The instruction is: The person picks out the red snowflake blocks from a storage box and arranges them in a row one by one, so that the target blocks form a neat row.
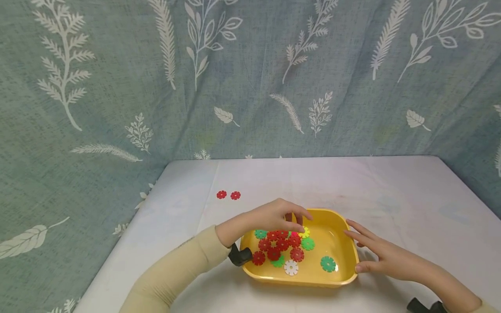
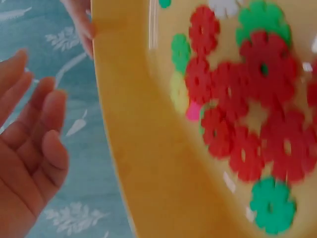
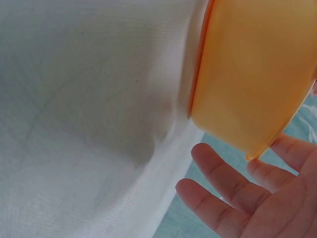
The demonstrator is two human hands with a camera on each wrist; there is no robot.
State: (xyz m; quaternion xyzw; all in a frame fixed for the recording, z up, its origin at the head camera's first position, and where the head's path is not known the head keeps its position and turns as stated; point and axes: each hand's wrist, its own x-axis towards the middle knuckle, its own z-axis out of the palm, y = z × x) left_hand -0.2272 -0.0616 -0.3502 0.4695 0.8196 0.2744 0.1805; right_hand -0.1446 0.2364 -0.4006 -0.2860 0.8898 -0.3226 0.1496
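A yellow plastic tray (image 1: 339,243) stands on the white-covered table. Toothed, flower-shaped plastic discs lie inside, mostly red ones (image 1: 274,253) heaped on the left half. Among them are green discs (image 1: 308,244), a white disc (image 1: 291,268), a yellow disc (image 1: 304,232) and a bit of pink. My left hand (image 1: 282,215) hovers over the tray's far left part, fingers loosely bent and nothing between them. At the right end, my right hand (image 1: 377,252) touches the rim with fingertips and thumb. Its fingers are spread and fairly straight in the right wrist view.
Two red discs (image 1: 221,194) (image 1: 235,195) lie side by side on the table, beyond the tray to the left. Blue-green cloth (image 1: 250,87) with white leaf prints hangs behind the table and along its sides. Black wrist straps show on both arms.
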